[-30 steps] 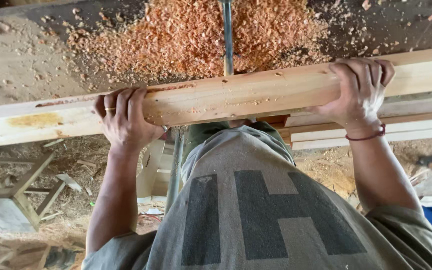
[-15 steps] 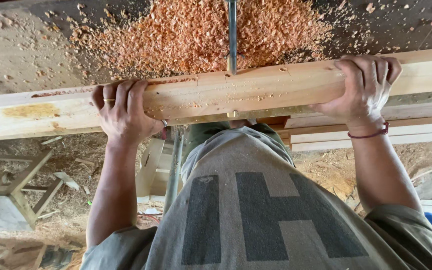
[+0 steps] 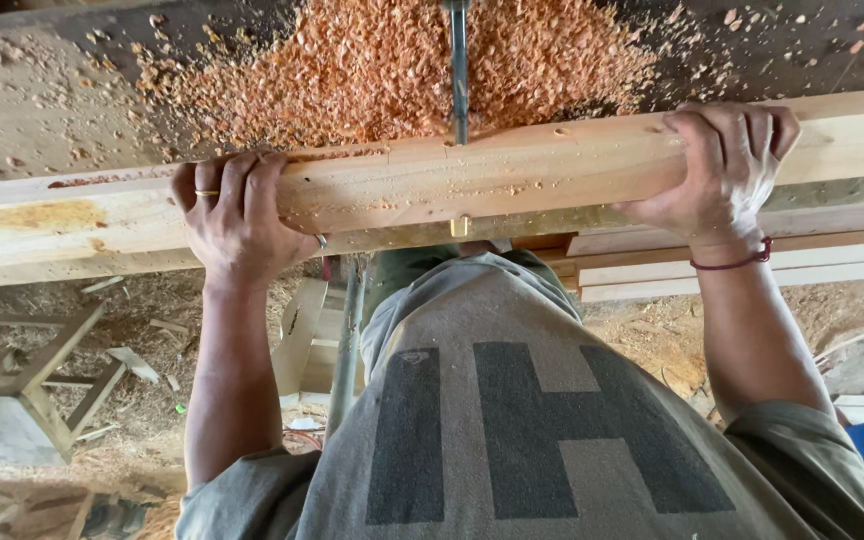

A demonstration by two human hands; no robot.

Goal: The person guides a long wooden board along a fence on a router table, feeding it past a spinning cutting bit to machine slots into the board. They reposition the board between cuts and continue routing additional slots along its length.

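**Hands clamped on timber at the blade**

Timber runs across your view: a long pale wooden beam (image 3: 512, 175) lying on a dusty machine table (image 3: 42, 90), slightly tilted so its right end sits higher in the picture. Your left hand (image 3: 237, 220) wraps over the beam from the near side, fingers curled across its top, a gold ring (image 3: 207, 193) on one finger. Your right hand (image 3: 727, 170) grips the same beam further along, fingers hooked over the far edge, a red thread band (image 3: 742, 262) around the wrist. Both hands are clenched on the wood.

Between your hands, a thin vertical saw blade (image 3: 459, 70) meets the beam's far edge. Behind it lies a broad heap of reddish sawdust (image 3: 402, 70). Below the beam you see your grey printed shirt (image 3: 532, 420), a wooden frame (image 3: 32, 370) on the littered floor to the left, and stacked planks (image 3: 832, 260) to the right.
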